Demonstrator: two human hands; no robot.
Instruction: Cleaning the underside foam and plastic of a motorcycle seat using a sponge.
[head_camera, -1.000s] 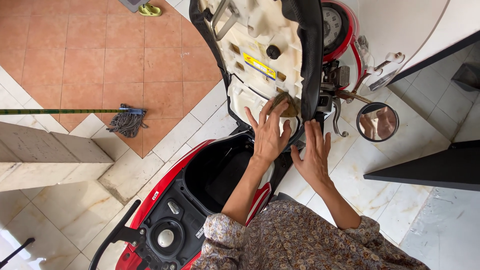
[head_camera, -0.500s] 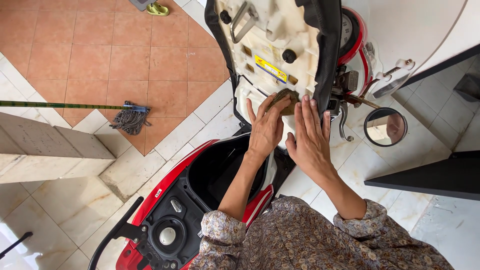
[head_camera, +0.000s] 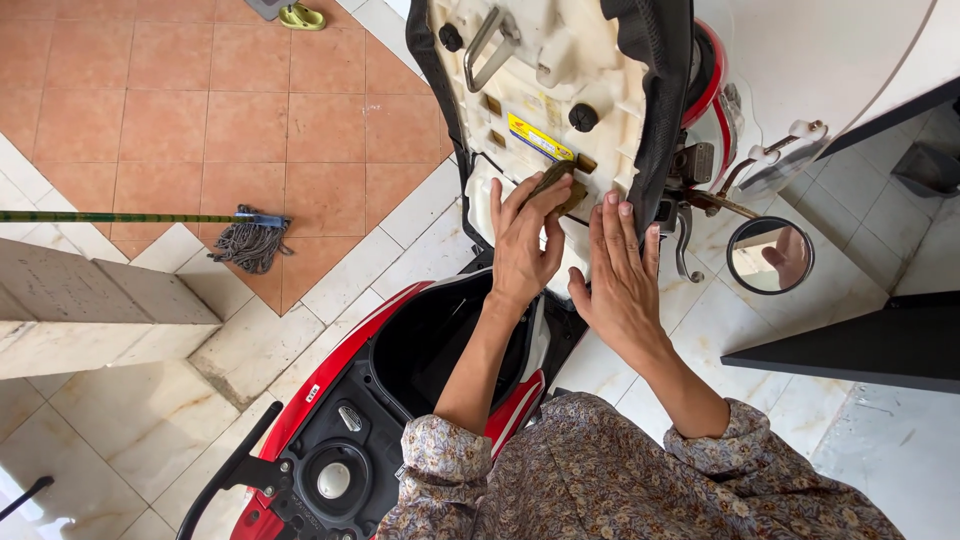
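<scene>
The scooter's seat stands tipped up and open, its cream plastic underside facing the camera, and the work in hand looks like wiping that underside. The left hand presses a brown, worn-looking cloth against the lower part of the cream panel, just below a yellow sticker; its fingers are spread over the cloth and curled lightly on it, pinning it to the plastic rather than balling it up. The right hand lies flat beside it, holding nothing, fingers straight and close together, fingertips touching the panel near the seat's black edge, seemingly steadying the raised seat. Below both hands the black storage compartment sits open within the red bodywork, and the round fuel cap shows further back. A round mirror hangs at the right, and a mop lies well apart on the tiled floor. Judging from this, the wipe is midway: continuing would call for firm pressure with the cloth around the panel's ribs and recesses while the other palm keeps the seat from swinging.
</scene>
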